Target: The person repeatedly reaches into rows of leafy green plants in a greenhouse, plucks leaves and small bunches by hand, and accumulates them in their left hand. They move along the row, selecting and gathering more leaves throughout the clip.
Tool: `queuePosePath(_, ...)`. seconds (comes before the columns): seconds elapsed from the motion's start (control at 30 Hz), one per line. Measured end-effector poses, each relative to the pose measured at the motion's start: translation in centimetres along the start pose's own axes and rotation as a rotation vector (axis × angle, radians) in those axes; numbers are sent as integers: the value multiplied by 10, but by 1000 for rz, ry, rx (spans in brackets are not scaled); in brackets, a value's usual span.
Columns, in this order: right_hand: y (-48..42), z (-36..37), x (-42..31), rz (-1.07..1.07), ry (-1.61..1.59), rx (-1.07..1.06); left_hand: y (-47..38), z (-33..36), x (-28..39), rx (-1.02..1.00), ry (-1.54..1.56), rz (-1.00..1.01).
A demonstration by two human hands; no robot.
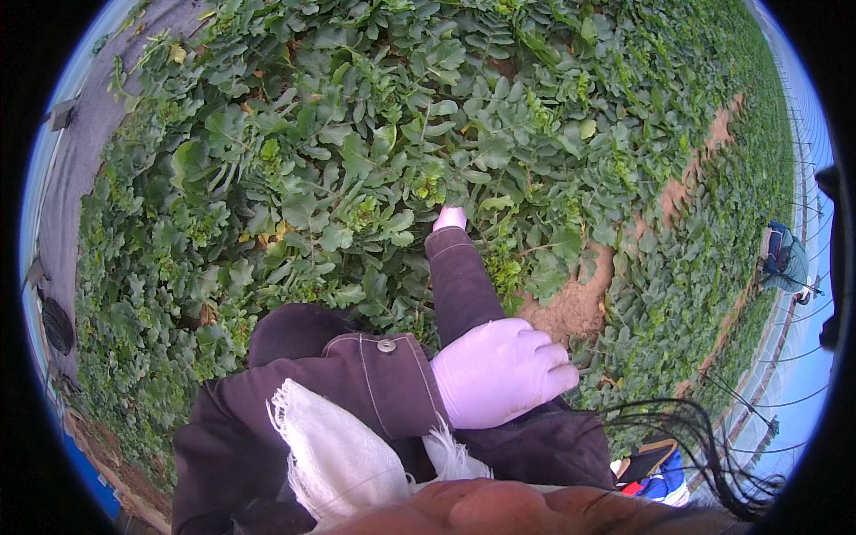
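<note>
My left hand (505, 374), in a pale lavender glove, lies across my right sleeve (465, 281) near the elbow. Its knuckles face up and its fingers curl downward; their tips and anything under them are hidden. The right arm reaches forward into dense, lobed green leaves (358, 157). Only the gloved wrist of my right hand (450, 217) shows, while the foliage covers its fingers and whatever they touch. Small yellow-green clusters (428, 184) stand among the leaves just beyond that wrist.
Bare soil (572, 301) shows right of my arm. A dark ground sheet (87, 154) runs along the left side, with a black coil (57, 326) on it. At the far right, a person (786, 261) bends beside a curved plastic film wall (802, 348). A blue-and-white item (662, 478) lies lower right.
</note>
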State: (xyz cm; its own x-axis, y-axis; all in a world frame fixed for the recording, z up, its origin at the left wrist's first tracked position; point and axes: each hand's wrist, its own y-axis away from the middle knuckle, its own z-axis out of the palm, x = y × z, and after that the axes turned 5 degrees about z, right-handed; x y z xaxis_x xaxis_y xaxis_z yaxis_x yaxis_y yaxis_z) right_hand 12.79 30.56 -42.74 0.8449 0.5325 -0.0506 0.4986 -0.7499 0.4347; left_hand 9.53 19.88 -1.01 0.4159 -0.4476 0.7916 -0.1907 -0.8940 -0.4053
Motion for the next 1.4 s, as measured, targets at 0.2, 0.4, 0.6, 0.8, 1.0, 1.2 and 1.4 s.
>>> queuePosePath(0.2, -3, -2, 4, -145, 122, 117, 0, 2, -1, 4, 1, 3)
queuePosePath(0.4, -6, -4, 6, -252, 226, 196, 0, 9, -2, -24, 26, -25)
queuePosePath(0.6, -7, -9, 7, -308, 397, 150, 0, 15, 0, 11, 33, -42)
queuePosePath(0.8, -16, -15, 6, -239, 364, 119, 0, 22, 5, -21, 58, -58)
queuePosePath(1.0, -24, -20, 6, -172, 334, 83, 2, 23, 5, -22, 36, -55)
queuePosePath(1.2, -33, -22, 5, -122, 333, 56, 3, 23, 0, -25, 48, -62)
queuePosePath(1.4, -42, -24, 2, -81, 403, 40, 4, 23, -5, -15, 59, -74)
